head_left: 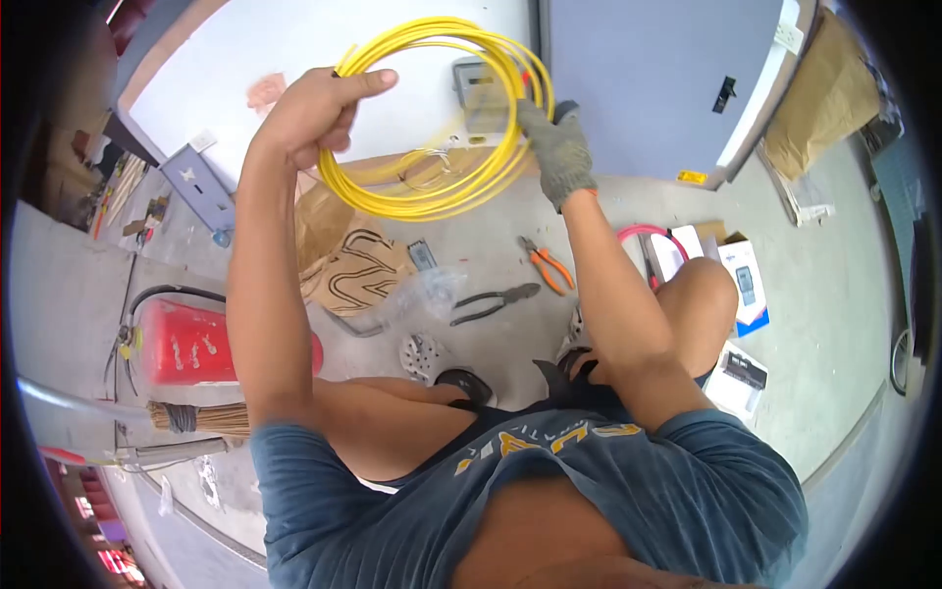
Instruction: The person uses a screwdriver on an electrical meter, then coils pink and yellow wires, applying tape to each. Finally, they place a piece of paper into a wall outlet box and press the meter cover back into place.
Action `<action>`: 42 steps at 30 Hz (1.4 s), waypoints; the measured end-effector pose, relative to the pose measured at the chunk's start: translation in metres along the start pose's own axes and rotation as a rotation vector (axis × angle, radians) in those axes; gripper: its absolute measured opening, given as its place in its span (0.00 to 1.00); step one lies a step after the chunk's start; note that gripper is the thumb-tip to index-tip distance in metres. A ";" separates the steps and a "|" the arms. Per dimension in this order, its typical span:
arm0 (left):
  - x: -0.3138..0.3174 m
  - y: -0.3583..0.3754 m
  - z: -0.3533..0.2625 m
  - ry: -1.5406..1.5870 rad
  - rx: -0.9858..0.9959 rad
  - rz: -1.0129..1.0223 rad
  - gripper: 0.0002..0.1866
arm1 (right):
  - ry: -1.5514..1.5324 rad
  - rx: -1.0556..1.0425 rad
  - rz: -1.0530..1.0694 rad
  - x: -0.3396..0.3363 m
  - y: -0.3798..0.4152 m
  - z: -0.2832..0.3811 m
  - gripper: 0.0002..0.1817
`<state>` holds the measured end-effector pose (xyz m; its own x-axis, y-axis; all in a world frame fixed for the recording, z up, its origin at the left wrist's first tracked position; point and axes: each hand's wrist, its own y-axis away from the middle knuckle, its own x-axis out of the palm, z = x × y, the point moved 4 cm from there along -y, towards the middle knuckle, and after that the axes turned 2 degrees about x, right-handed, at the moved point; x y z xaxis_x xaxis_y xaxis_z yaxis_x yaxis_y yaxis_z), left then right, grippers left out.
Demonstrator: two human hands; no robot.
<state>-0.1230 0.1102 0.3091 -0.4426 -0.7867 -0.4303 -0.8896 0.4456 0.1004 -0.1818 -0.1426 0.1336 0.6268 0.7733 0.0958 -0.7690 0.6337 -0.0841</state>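
A coil of yellow wire [422, 209] is held up in front of me, its several loops forming a wide ring. My left hand [324, 110] is bare and curls its fingers round the coil's left side, with the thumb stretched out to the right. On the opposite side, my right hand [557, 149], in a grey-green glove, closes on the loops; its fingertips are partly hidden by the wire. Blurred yellow strands cross inside the ring. Behind it, a grey meter box [475, 86] is fixed to the white wall panel.
Pliers with orange handles [551, 270] and dark pliers [497, 302] lie on the floor. Left stands a red fire extinguisher [186, 344] beside a broom [201, 418]. Brown paper [358, 270], clear plastic [427, 294], a pink-red cable coil [640, 232] and a product box [746, 285] are around my feet.
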 end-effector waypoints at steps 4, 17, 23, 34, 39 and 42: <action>0.013 0.072 -0.055 0.113 0.160 0.194 0.21 | -0.856 0.059 0.548 0.014 0.004 0.014 0.39; -0.028 -0.076 0.092 -0.551 -0.014 -0.491 0.23 | -1.279 0.364 1.124 0.073 0.121 0.075 0.34; 0.056 -0.046 0.183 -0.392 -0.118 -0.462 0.14 | -1.225 0.625 0.985 0.088 0.143 0.064 0.34; 0.083 -0.069 0.222 -0.592 0.161 -0.387 0.15 | -1.304 0.627 1.156 0.086 0.137 0.033 0.13; 0.082 -0.046 0.174 0.416 -0.223 0.460 0.29 | -0.818 0.653 0.688 0.078 0.117 0.015 0.09; 0.094 -0.015 0.138 0.873 -0.322 0.634 0.32 | -0.598 0.651 0.607 0.078 0.108 -0.014 0.16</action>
<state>-0.1353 0.0883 0.1435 -0.6398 -0.5431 0.5437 -0.4076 0.8396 0.3591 -0.2141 -0.0135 0.1178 0.0897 0.7079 0.7006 -0.9612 -0.1226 0.2470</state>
